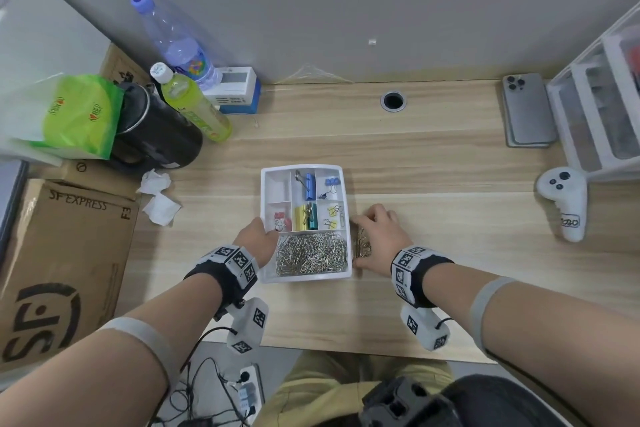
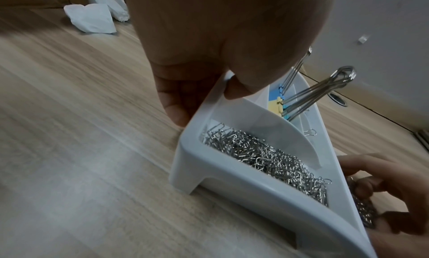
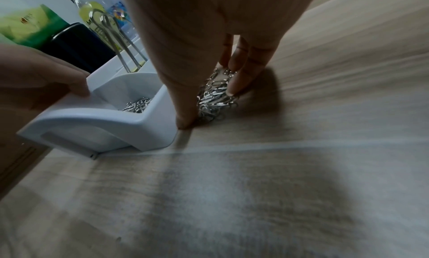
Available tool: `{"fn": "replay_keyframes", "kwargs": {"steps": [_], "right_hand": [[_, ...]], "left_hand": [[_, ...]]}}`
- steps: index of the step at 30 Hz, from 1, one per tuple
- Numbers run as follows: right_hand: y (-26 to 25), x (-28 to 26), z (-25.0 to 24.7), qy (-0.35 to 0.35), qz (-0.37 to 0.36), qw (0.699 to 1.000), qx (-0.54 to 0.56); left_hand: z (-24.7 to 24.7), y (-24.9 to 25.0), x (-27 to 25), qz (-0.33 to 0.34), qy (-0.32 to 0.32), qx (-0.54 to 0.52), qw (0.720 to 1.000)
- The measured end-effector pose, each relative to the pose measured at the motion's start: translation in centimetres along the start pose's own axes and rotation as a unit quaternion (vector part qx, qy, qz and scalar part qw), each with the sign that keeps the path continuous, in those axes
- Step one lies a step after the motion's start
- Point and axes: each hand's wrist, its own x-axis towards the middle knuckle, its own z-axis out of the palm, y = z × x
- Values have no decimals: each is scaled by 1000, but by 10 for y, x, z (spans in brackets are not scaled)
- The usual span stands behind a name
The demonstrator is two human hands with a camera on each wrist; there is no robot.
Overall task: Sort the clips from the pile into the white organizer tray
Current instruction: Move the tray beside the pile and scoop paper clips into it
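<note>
Two hands at the white organizer tray [image 1: 306, 278]

Left hand [image 1: 255, 240] grips the tray's edge; right hand [image 1: 380, 234] curls around a paper clip pile [image 1: 362, 242] beside it.

phones [image 1: 528, 111], controller [image 1: 564, 201] — tissues [image 1: 157, 196], bottles [image 1: 194, 104]

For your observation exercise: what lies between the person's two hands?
In the head view, the white plastic organizer tray, its near compartment full of silver paper clips, lies between the left hand and right hand.
</note>
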Motion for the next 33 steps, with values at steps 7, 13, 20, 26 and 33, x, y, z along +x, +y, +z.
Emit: {"fn": "replay_keyframes", "kwargs": {"steps": [7, 13, 20, 26, 33], "right_hand": [[0, 0, 2, 11, -8, 1000, 16], [1, 0, 2, 12, -15, 1000, 13], [2, 1, 7, 34, -30, 999, 26], [8, -6, -7, 6, -43, 999, 4], [23, -8, -10, -40, -51, 996, -67]], "left_hand": [[1, 3, -1, 3, -5, -6, 1000], [0, 3, 0, 1, -15, -15, 1000], [-1, 3, 1, 5, -19, -15, 1000], [-3, 4, -1, 5, -21, -13, 1000], [-4, 4, -1, 8, -29, -16, 999]]}}
